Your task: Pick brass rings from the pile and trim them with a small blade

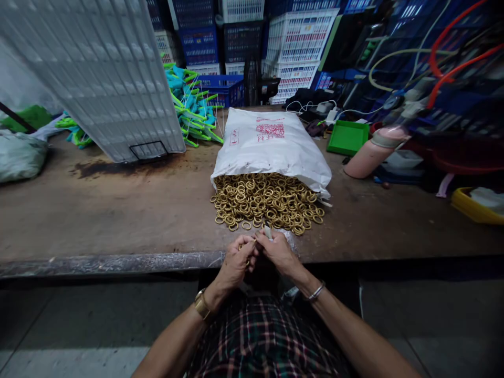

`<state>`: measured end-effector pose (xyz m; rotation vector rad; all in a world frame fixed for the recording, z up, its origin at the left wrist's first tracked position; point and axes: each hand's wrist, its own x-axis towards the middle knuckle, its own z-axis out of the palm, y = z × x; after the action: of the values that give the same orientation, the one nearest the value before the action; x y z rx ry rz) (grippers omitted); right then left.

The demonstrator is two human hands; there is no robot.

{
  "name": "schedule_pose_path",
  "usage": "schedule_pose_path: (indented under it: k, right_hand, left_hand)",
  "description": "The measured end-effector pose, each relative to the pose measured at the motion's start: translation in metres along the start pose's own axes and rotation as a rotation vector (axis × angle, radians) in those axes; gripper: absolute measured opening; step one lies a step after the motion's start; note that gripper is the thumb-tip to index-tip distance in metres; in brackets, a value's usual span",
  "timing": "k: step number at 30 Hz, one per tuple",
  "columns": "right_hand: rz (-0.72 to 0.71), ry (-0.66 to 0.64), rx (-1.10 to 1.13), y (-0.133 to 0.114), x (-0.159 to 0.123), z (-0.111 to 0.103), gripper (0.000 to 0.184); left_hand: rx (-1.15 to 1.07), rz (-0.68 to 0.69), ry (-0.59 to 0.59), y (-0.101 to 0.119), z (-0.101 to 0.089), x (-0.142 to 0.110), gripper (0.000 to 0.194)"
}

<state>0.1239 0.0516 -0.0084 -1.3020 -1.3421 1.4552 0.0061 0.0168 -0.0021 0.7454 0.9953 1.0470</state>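
Two risks are facing you: a slip and a spill

Your left hand (238,257) is curling its fingers around gold-coloured rings (248,263); how many, I cannot tell. Your right hand (279,251) is pinching a pale, flat tool (268,232), its dark tip pointing toward the pile. If that tip is sharp, a slip could be nicking your left fingertips, since the hands are working almost against each other. Both are hovering at the near edge of the surface (118,226), so a ring escaping your grip could be dropping to the floor (90,362). Just beyond, the pile of rings (268,202) is spreading from the open mouth of the white bag (252,152); a bump or tug could be scattering more.
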Motion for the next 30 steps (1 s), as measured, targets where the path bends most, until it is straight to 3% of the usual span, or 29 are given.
schedule_pose_path:
  k: [4, 8, 11, 16, 24, 30]
  right_hand:
    - [-0.060, 0.025, -0.120, 0.000, 0.000, -0.002, 0.028]
    - [-0.216, 0.132, -0.476, 0.000, -0.003, -0.006, 0.023]
    - [-0.332, 0.051, -0.708, 0.003, -0.009, -0.007, 0.017]
    - [-0.411, -0.055, -0.876, 0.009, -0.017, -0.005, 0.021]
    - [-0.357, -0.065, -0.997, 0.010, -0.016, -0.005, 0.029]
    - [-0.228, -0.200, -1.105, 0.005, -0.017, 0.001, 0.028]
  left_hand:
    - [-0.075, -0.024, -0.010, 0.000, -0.002, -0.003, 0.031]
    - [-0.054, 0.008, 0.025, 0.000, -0.004, -0.005, 0.034]
    - [0.025, 0.065, 0.046, 0.001, -0.005, -0.007, 0.033]
    - [0.153, 0.100, 0.083, -0.001, -0.006, -0.007, 0.028]
    - [0.197, 0.130, 0.108, -0.003, -0.006, -0.010, 0.027]
    - [0.154, 0.134, 0.071, -0.007, -0.013, -0.016, 0.026]
